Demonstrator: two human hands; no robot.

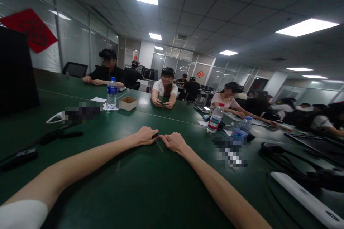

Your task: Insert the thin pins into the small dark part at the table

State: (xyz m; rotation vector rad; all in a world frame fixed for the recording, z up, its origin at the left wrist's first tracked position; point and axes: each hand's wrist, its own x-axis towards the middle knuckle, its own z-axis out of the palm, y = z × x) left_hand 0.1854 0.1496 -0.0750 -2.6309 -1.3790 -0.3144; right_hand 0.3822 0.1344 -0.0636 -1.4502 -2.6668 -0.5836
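Both my arms reach forward over the dark green table (pixel 126 182). My left hand (pixel 146 136) is closed around a small black object (pixel 155 136), of which only a dark end shows at the fingers. Close on its right is my right hand (pixel 174 142), with fingers curled in and thumb side turned toward the left hand. Whatever its fingers hold, if anything, is too small or hidden to name. The two hands nearly meet just above the tabletop.
A blue-capped water bottle (pixel 111 93) and an open cardboard box (pixel 127 104) stand ahead to the left. Right of my hands are a red-capped bottle (pixel 215 118), a blue-labelled bottle (pixel 241 128) and a white device (pixel 306 200). Several people sit around the tables.
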